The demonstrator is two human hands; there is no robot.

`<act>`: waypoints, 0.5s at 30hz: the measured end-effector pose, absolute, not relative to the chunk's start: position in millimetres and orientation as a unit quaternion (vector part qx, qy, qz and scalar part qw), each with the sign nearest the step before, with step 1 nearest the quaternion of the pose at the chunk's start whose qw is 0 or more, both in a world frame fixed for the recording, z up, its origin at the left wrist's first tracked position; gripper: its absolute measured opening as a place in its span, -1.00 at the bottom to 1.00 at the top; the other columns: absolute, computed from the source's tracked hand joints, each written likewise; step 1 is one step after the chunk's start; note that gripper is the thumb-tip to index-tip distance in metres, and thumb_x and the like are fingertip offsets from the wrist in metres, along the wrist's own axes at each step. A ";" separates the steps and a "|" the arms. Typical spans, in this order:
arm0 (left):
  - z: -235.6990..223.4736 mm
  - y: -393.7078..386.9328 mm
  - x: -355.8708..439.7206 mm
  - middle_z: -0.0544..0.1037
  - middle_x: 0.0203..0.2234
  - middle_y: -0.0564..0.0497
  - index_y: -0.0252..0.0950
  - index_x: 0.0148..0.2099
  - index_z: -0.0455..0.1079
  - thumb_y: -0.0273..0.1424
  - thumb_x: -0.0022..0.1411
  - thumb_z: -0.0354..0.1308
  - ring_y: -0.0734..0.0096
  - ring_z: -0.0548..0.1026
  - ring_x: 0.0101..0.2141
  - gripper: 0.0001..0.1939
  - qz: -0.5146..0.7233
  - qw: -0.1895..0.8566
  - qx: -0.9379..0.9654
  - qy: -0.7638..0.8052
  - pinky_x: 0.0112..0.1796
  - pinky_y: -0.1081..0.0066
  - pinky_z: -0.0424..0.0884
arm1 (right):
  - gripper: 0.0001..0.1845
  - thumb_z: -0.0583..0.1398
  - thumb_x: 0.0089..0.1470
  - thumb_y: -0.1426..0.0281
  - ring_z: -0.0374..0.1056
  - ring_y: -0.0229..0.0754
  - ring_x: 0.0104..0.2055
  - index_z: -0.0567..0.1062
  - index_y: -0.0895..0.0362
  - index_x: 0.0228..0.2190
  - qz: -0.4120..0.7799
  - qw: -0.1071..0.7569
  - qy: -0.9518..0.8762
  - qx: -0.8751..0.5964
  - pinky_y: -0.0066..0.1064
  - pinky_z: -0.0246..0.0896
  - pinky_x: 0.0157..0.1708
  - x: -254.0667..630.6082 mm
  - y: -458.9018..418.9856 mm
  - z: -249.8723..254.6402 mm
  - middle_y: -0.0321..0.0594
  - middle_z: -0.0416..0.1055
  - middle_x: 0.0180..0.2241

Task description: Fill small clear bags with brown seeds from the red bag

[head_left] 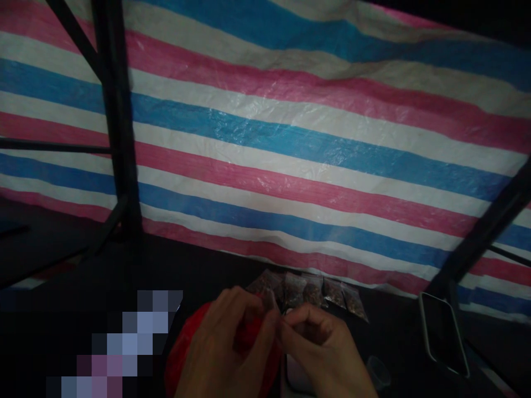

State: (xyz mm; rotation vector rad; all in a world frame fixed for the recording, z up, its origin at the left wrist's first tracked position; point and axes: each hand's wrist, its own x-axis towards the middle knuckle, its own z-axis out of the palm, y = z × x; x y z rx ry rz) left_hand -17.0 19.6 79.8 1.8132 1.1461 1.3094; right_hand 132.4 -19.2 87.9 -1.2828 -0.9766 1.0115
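Observation:
My left hand (pixel 230 337) and my right hand (pixel 326 348) meet at the fingertips, low in the middle of the head view. Between them is the edge of a small clear plastic bag (pixel 271 301), pinched by my left thumb and fingers. My right thumb and forefinger press together at its near side. What the bag contains cannot be made out. Under and behind my left hand spreads a red plastic bag (pixel 182 345). Partly beneath my right hand lies a pale, flat object with a rounded edge (pixel 295 377). Just beyond the hands, several small clear bags with brownish bits (pixel 313 291) lie in a row.
A phone (pixel 443 334) rests at the right on the dark surface (pixel 194 271), with a small clear plastic cup (pixel 378 371) nearer. Behind hangs a striped plastic sheet (pixel 290 143). Dark posts (pixel 120 127) stand at both sides. A blurred-out patch covers the lower left.

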 end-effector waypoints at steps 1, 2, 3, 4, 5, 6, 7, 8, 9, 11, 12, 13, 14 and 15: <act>84.3 17.9 -15.6 0.56 -0.41 0.08 -0.14 -0.33 0.50 -0.10 0.33 0.18 0.27 0.55 -0.31 -0.73 0.462 0.392 0.679 0.414 -0.24 0.35 0.46 | -0.51 0.53 -0.26 -0.02 0.31 -0.29 -0.51 0.62 0.13 -0.56 0.444 0.580 -0.417 -0.541 -0.49 0.12 -0.48 132.6 -20.5 89.4 -0.27 0.52 -0.57; 88.0 16.9 -14.4 0.54 -0.43 0.09 -0.15 -0.34 0.49 -0.10 0.33 0.16 0.31 0.54 -0.34 -0.71 0.441 0.470 0.659 0.386 -0.27 0.39 0.44 | -0.54 0.54 -0.25 0.02 0.30 -0.31 -0.52 0.62 0.14 -0.56 0.456 0.573 -0.422 -0.535 -0.50 0.13 -0.47 133.1 -22.2 91.7 -0.29 0.51 -0.57; 90.8 16.7 -13.5 0.52 -0.45 0.11 -0.17 -0.35 0.47 -0.10 0.32 0.18 0.34 0.52 -0.35 -0.70 0.433 0.532 0.632 0.360 -0.28 0.42 0.43 | -0.56 0.55 -0.22 0.06 0.29 -0.32 -0.52 0.62 0.15 -0.56 0.468 0.563 -0.429 -0.530 -0.51 0.13 -0.47 133.6 -23.9 94.4 -0.30 0.51 -0.57; 92.8 16.9 -13.3 0.50 -0.46 0.12 -0.19 -0.37 0.46 -0.10 0.30 0.20 0.37 0.50 -0.36 -0.70 0.430 0.577 0.606 0.339 -0.30 0.45 0.41 | -0.59 0.55 -0.19 0.09 0.28 -0.33 -0.51 0.62 0.15 -0.55 0.480 0.550 -0.435 -0.527 -0.52 0.13 -0.46 134.1 -25.5 97.1 -0.31 0.50 -0.57; 94.2 17.3 -13.8 0.47 -0.47 0.14 -0.20 -0.39 0.44 -0.09 0.27 0.22 0.39 0.47 -0.37 -0.69 0.432 0.604 0.587 0.324 -0.31 0.47 0.39 | -0.60 0.54 -0.17 0.10 0.27 -0.34 -0.52 0.62 0.15 -0.55 0.489 0.541 -0.438 -0.525 -0.52 0.12 -0.46 134.4 -26.8 99.2 -0.32 0.50 -0.57; 95.4 17.6 -15.1 0.45 -0.48 0.15 -0.21 -0.40 0.42 -0.09 0.26 0.24 0.41 0.44 -0.38 -0.68 0.432 0.616 0.577 0.317 -0.33 0.48 0.37 | -0.59 0.54 -0.16 0.10 0.27 -0.34 -0.52 0.61 0.16 -0.55 0.496 0.540 -0.438 -0.521 -0.52 0.12 -0.46 134.3 -27.6 100.6 -0.32 0.49 -0.58; 96.4 17.6 -16.9 0.44 -0.47 0.15 -0.21 -0.40 0.41 -0.07 0.26 0.23 0.43 0.41 -0.38 -0.66 0.426 0.619 0.578 0.317 -0.33 0.49 0.36 | -0.58 0.54 -0.17 0.09 0.27 -0.34 -0.52 0.61 0.16 -0.56 0.497 0.546 -0.433 -0.517 -0.52 0.13 -0.46 133.7 -27.9 101.1 -0.32 0.48 -0.58; 97.3 17.3 -19.1 0.43 -0.46 0.16 -0.21 -0.38 0.41 -0.06 0.29 0.21 0.43 0.40 -0.38 -0.65 0.416 0.615 0.589 0.321 -0.33 0.49 0.35 | -0.57 0.54 -0.18 0.07 0.28 -0.33 -0.51 0.61 0.15 -0.55 0.496 0.555 -0.426 -0.514 -0.51 0.14 -0.46 132.8 -27.8 100.8 -0.32 0.48 -0.58; 98.2 16.7 -21.2 0.43 -0.44 0.16 -0.20 -0.37 0.40 -0.04 0.32 0.18 0.43 0.39 -0.37 -0.64 0.406 0.603 0.603 0.327 -0.32 0.49 0.34 | -0.57 0.53 -0.19 0.07 0.30 -0.31 -0.51 0.61 0.15 -0.55 0.490 0.568 -0.417 -0.513 -0.50 0.15 -0.46 131.5 -27.3 100.2 -0.31 0.49 -0.58; 99.1 15.5 -24.6 0.43 -0.45 0.16 -0.19 -0.36 0.38 -0.05 0.36 0.13 0.42 0.37 -0.37 -0.64 0.396 0.561 0.634 0.355 -0.32 0.49 0.33 | -0.59 0.52 -0.19 0.07 0.35 -0.27 -0.49 0.61 0.14 -0.55 0.462 0.601 -0.391 -0.522 -0.49 0.18 -0.47 128.5 -25.8 99.0 -0.29 0.52 -0.56; 99.2 15.2 -25.7 0.42 -0.47 0.17 -0.18 -0.38 0.35 -0.08 0.36 0.13 0.43 0.36 -0.39 -0.66 0.392 0.535 0.649 0.372 -0.34 0.49 0.31 | -0.60 0.50 -0.18 0.07 0.38 -0.24 -0.47 0.61 0.13 -0.54 0.444 0.613 -0.379 -0.532 -0.48 0.20 -0.46 127.1 -25.0 99.0 -0.28 0.53 -0.54; 99.2 15.3 -26.5 0.41 -0.50 0.19 -0.18 -0.40 0.34 -0.12 0.36 0.14 0.44 0.35 -0.41 -0.67 0.386 0.514 0.661 0.387 -0.37 0.50 0.28 | -0.61 0.49 -0.17 0.07 0.40 -0.21 -0.46 0.60 0.13 -0.54 0.422 0.624 -0.368 -0.544 -0.47 0.22 -0.46 125.9 -24.4 99.5 -0.26 0.54 -0.53; 99.2 15.8 -27.2 0.40 -0.51 0.19 -0.18 -0.41 0.34 -0.15 0.35 0.14 0.45 0.34 -0.43 -0.69 0.381 0.501 0.667 0.399 -0.39 0.50 0.26 | -0.61 0.48 -0.17 0.06 0.42 -0.19 -0.44 0.59 0.12 -0.53 0.401 0.633 -0.364 -0.553 -0.46 0.24 -0.45 124.8 -24.0 100.5 -0.26 0.54 -0.52; 99.5 16.9 -28.0 0.40 -0.52 0.20 -0.18 -0.41 0.34 -0.16 0.34 0.14 0.46 0.33 -0.44 -0.70 0.379 0.496 0.668 0.405 -0.41 0.50 0.25 | -0.60 0.47 -0.16 0.05 0.43 -0.18 -0.43 0.59 0.12 -0.51 0.384 0.637 -0.367 -0.560 -0.45 0.25 -0.45 123.9 -23.9 101.7 -0.26 0.54 -0.52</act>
